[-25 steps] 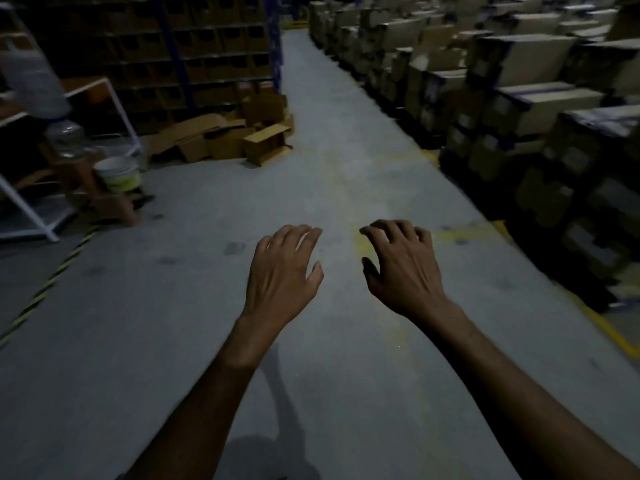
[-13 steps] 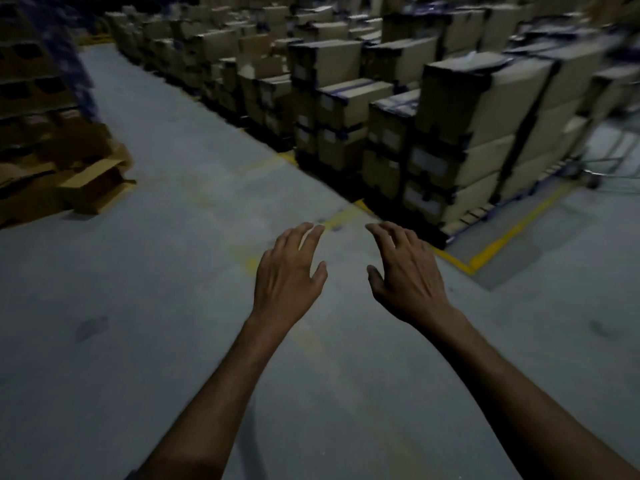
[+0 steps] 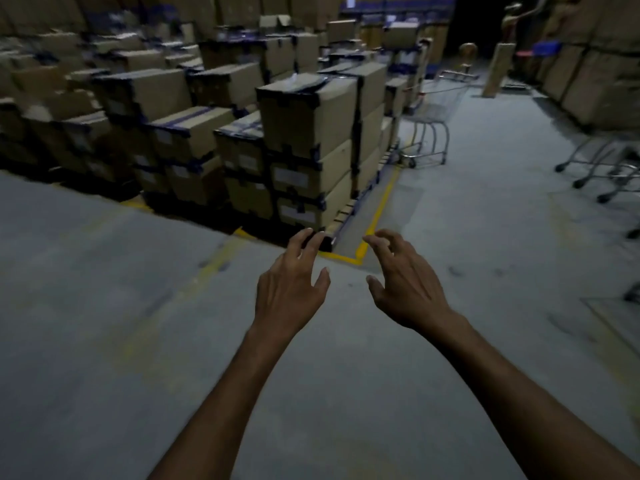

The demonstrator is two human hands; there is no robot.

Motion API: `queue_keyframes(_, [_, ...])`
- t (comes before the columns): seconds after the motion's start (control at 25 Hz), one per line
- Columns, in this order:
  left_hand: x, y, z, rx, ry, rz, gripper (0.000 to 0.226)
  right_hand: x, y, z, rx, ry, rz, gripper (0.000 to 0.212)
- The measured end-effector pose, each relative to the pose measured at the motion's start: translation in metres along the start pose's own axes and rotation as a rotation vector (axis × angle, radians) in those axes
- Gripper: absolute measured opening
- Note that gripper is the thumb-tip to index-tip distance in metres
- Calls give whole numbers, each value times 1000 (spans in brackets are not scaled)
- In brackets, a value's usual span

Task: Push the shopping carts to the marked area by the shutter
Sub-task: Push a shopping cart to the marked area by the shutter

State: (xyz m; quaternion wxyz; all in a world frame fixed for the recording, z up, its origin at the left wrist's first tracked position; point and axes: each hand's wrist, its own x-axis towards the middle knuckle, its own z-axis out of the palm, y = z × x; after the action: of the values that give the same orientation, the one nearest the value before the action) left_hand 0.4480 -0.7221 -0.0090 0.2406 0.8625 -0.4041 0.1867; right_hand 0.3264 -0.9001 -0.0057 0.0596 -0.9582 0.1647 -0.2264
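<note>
1. Head view: both arms reach out in front over the concrete floor (image 3: 104, 341). Left hand (image 3: 289, 292) & right hand (image 3: 410, 289) hold nothing. Fingers are apart & loosely bent, palms down, hands side by side w/ a gap between.
2. Task's thing: one shopping cart (image 3: 438, 102) stands well ahead, just beside the far end of the stacked boxes (image 3: 308, 129). Other carts (image 3: 604, 168) show at the right edge, only lower frames & wheels visible. All are well apart from the hands.
3. Step, as I judge it: the approach, i.e. going to fetch a cart; nothing is being pushed yet. Shutter & marked area: can't tell from here. The yellow line (image 3: 380, 209) just borders the box stack.
4. Next move prob. calls for rounding the box corner, getting behind the cart's handle, both hands on the bar, then steering.
5. Containers: the cart's wire basket is too blurry to be sure, nothing obvious inside. Boxes are taped closed, contents hidden.
</note>
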Motion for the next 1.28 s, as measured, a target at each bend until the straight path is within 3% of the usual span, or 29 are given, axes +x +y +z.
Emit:
queue_keyframes(0.48, [112, 78, 124, 5, -95, 334, 66, 27, 146, 13, -191, 55, 189, 68])
queue_keyframes(1.28, [353, 372, 388, -283, -261, 585, 72, 73, 541, -33, -256, 142, 610, 53])
